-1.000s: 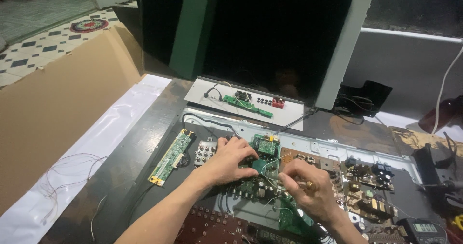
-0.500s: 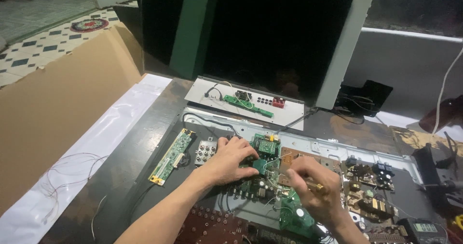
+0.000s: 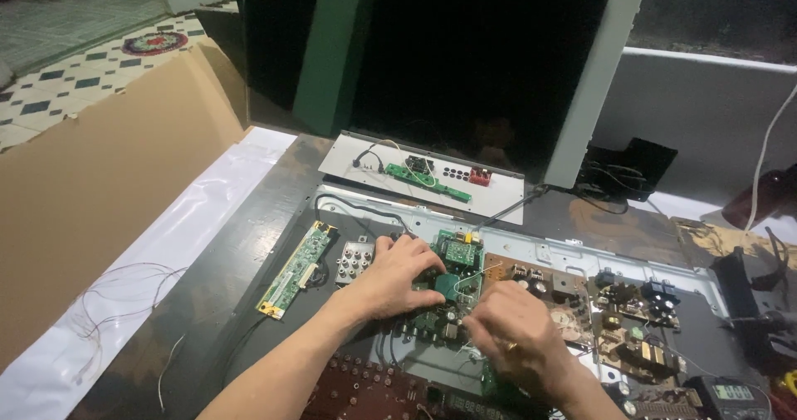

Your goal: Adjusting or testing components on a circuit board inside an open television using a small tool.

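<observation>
A green circuit board point(image 3: 456, 252) lies in a metal chassis point(image 3: 573, 256) on the dark workbench. My left hand point(image 3: 400, 274) rests flat on the board's left part, pressing it down with spread fingers. My right hand point(image 3: 515, 334) is just right of it, fingers pinched together over the board's lower middle, near thin white wires point(image 3: 470, 280). What the fingertips pinch is hidden. A ring shows on one finger of that hand.
A long narrow green board point(image 3: 296, 267) lies left of the chassis. A grey panel with a small green board point(image 3: 423, 174) sits behind. A brown power board point(image 3: 638, 324) is at right, a meter point(image 3: 732, 394) at bottom right, cardboard point(image 3: 108, 179) at left.
My right hand has moved left and slightly up toward the middle of the green board, closing the gap with my left hand. The left hand has stayed put.
</observation>
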